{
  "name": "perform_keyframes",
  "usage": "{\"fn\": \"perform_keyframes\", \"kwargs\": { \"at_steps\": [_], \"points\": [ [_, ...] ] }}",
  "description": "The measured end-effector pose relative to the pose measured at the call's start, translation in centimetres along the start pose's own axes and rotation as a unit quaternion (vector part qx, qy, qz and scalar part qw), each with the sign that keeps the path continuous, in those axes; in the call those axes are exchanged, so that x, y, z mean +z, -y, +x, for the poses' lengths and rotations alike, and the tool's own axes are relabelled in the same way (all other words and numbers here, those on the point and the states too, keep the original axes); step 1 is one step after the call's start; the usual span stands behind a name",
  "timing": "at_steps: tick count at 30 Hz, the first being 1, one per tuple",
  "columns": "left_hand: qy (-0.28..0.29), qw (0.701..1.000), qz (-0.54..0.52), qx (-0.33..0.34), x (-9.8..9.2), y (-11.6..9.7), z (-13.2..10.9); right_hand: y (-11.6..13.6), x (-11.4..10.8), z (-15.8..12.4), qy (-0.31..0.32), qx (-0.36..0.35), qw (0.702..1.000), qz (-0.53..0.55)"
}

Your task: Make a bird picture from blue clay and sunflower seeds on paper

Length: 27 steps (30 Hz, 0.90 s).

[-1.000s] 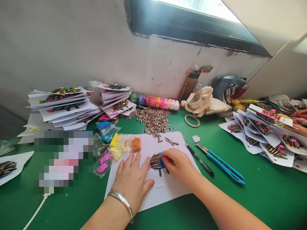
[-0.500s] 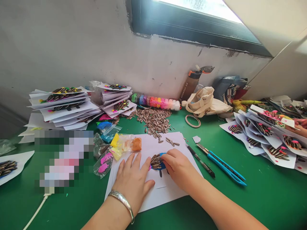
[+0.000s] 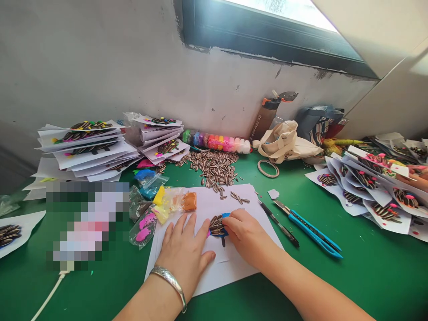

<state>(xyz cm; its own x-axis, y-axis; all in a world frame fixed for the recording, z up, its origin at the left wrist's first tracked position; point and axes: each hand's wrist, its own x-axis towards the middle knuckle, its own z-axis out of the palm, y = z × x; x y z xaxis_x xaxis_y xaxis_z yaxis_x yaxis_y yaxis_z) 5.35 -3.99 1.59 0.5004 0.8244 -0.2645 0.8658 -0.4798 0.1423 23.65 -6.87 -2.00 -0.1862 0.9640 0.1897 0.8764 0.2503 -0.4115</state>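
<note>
A sheet of white paper (image 3: 182,272) lies before me, with striped sunflower seeds (image 3: 216,224) set side by side on a patch of blue clay (image 3: 226,216). A bit of pink clay shows at the patch's left edge, and a dark stem-like mark sits below. My left hand (image 3: 183,245), wearing a silver bangle, rests flat on the paper with its fingers spread, left of the seeds. At the right end of the blue patch, my right hand (image 3: 245,234) has thumb and fingers pinched together. Its fingertips hide whatever is between them.
Loose sunflower seeds (image 3: 219,169) are heaped beyond the paper. Bagged clay (image 3: 147,225) lies left; a pen (image 3: 281,225) and blue utility knife (image 3: 312,232) lie right. Stacked seed pictures (image 3: 90,156) stand back left. Another person's hand (image 3: 419,174) is at far right.
The view has shifted very slightly. My right hand stays pinched at the blue clay, its fingers moved only a little; my left hand remains flat in place.
</note>
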Motion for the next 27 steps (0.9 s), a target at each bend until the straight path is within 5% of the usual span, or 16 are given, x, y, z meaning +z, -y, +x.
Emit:
{"fn": "perform_keyframes", "kwargs": {
  "at_steps": [16,27],
  "points": [
    [-0.003,1.000,0.001,0.001,0.2,0.1,0.0,-0.3,-1.2,0.1,0.032,0.040,0.997,-0.063],
    [-0.008,1.000,-0.010,0.005,0.1,0.1,0.0,-0.1,-0.6,0.0,0.012,-0.024,0.993,-0.113]
  ]
}}
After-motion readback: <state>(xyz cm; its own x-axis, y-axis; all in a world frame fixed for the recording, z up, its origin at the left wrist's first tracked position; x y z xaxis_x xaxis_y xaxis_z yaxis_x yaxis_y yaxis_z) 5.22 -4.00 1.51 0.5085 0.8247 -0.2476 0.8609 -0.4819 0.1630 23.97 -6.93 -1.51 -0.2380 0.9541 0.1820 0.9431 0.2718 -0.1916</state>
